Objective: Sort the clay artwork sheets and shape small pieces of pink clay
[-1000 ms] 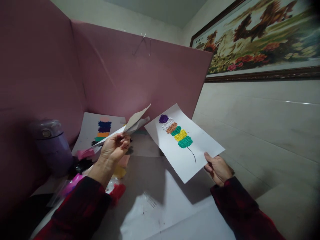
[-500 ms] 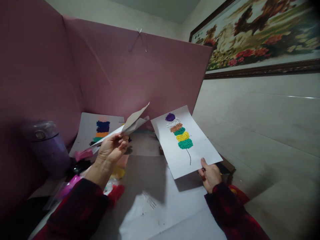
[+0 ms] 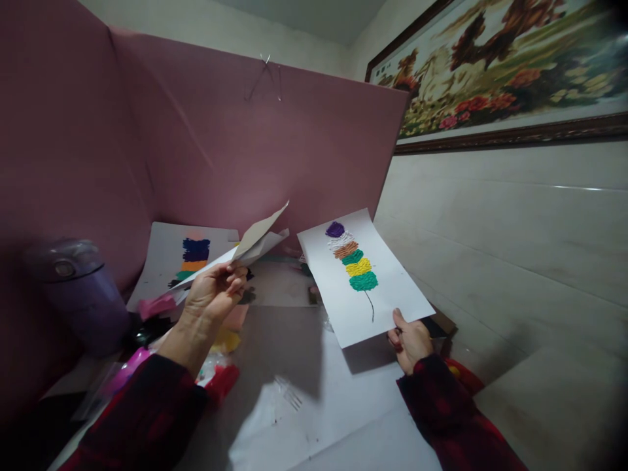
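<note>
Raised above the table at the right is a white sheet (image 3: 392, 291) with a column of purple, white, brown, green and yellow patches and a thin dark line below them. My right hand (image 3: 411, 340) pinches its lower right corner, thumb on top. My left hand (image 3: 216, 291) is closed on some folded or stacked papers (image 3: 260, 235), seen nearly edge-on. Behind them lies another white sheet (image 3: 154, 258) with dark blue, orange and green patches, partly covered by the held papers.
A purple bottle (image 3: 88, 301) stands at the left. Pink, yellow and red packets (image 3: 223, 383) lie beside my left forearm on the white table (image 3: 343, 412). A pink partition (image 3: 265, 150) rises behind; a framed picture (image 3: 500, 72) hangs at right.
The view has turned slightly right, so the background sits further left. Both hands keep hold of their papers, with little other movement.
</note>
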A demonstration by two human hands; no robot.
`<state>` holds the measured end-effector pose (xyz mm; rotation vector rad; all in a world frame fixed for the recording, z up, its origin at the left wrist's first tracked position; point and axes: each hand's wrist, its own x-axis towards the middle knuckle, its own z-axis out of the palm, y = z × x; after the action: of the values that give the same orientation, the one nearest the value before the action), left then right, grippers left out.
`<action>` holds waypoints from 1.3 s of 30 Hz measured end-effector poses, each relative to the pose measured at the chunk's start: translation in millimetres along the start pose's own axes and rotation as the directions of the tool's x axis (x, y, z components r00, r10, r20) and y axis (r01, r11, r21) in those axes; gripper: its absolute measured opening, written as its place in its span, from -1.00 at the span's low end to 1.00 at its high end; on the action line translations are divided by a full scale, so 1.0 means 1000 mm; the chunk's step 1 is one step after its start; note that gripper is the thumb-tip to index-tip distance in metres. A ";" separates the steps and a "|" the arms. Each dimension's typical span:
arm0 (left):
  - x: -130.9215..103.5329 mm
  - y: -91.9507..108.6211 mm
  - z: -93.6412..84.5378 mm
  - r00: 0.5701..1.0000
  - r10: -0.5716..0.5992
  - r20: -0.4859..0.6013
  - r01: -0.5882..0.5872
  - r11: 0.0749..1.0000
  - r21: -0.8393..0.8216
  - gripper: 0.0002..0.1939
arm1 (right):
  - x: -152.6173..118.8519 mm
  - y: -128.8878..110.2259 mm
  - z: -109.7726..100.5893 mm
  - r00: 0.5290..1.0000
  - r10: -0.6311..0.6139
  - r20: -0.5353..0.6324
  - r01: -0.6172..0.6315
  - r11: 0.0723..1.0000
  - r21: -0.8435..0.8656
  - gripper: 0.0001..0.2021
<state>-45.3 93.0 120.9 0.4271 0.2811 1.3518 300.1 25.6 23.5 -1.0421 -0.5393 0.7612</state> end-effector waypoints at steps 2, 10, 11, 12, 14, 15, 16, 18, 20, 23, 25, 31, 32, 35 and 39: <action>0.000 0.000 0.000 1.000 0.004 0.005 -0.004 1.000 0.006 -0.77 | 0.001 0.000 -0.001 1.000 0.003 -0.001 -0.003 1.000 -0.003 -0.44; 0.001 0.002 -0.001 1.000 0.005 0.029 -0.006 0.999 0.052 -0.76 | 0.005 0.005 -0.003 0.999 0.030 -0.037 -0.032 0.999 -0.042 -0.56; 0.002 0.002 -0.001 0.999 -0.007 0.039 0.005 0.999 0.043 -0.76 | 0.005 0.005 -0.004 0.999 0.033 -0.041 -0.035 0.998 -0.045 -0.56; 0.002 0.003 -0.001 0.999 -0.017 0.047 0.015 0.999 0.035 -0.76 | 0.005 0.006 -0.004 0.998 0.036 -0.043 -0.038 0.998 -0.048 -0.57; 0.002 0.003 -0.002 0.998 -0.033 0.055 0.031 0.999 0.028 -0.77 | 0.005 0.006 -0.004 0.998 0.037 -0.043 -0.039 0.998 -0.051 -0.58; 0.002 0.003 -0.002 0.998 -0.038 0.055 0.036 0.999 0.028 -0.77 | 0.005 0.006 -0.004 0.998 0.035 -0.043 -0.037 0.998 -0.050 -0.58; 0.002 0.003 -0.002 0.998 -0.039 0.054 0.037 0.999 0.028 -0.77 | 0.006 0.006 -0.004 0.999 0.031 -0.043 -0.033 0.998 -0.049 -0.57; 0.002 0.003 -0.002 0.998 -0.030 0.050 0.028 0.999 0.032 -0.76 | 0.006 0.007 -0.005 0.999 0.020 -0.050 -0.023 0.999 -0.048 -0.56; 0.002 0.003 -0.001 0.999 -0.024 0.049 0.022 0.999 0.037 -0.76 | 0.007 0.008 -0.005 0.998 0.011 -0.057 -0.014 0.999 -0.049 -0.55; 0.002 0.003 0.000 0.998 -0.026 0.055 0.024 0.999 0.032 -0.76 | 0.007 0.009 -0.005 0.998 0.004 -0.057 -0.007 0.999 -0.048 -0.53; 0.002 0.003 0.000 0.998 -0.030 0.054 0.029 0.999 0.025 -0.76 | 0.008 0.009 -0.006 0.998 0.000 -0.055 -0.003 0.999 -0.046 -0.52; 0.002 0.003 -0.002 0.998 -0.036 0.054 0.036 0.999 0.014 -0.76 | 0.009 0.010 -0.006 0.998 -0.006 -0.061 0.003 0.999 -0.045 -0.52; 0.003 0.003 -0.002 0.998 -0.039 0.055 0.038 0.999 0.009 -0.76 | 0.009 0.010 -0.006 0.998 -0.007 -0.062 0.005 0.999 -0.046 -0.52; 0.003 0.003 -0.002 0.998 -0.039 0.056 0.039 0.999 -0.004 -0.76 | 0.010 0.011 -0.007 0.998 -0.014 -0.061 0.011 0.999 -0.052 -0.53; 0.002 0.003 -0.001 0.998 -0.042 0.050 0.042 0.999 0.003 -0.76 | 0.010 0.011 -0.007 0.997 -0.028 -0.069 0.025 0.998 -0.050 -0.50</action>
<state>-48.2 95.3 121.5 0.4539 0.2486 1.2979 308.2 33.0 11.2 -1.1008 -0.5134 0.6885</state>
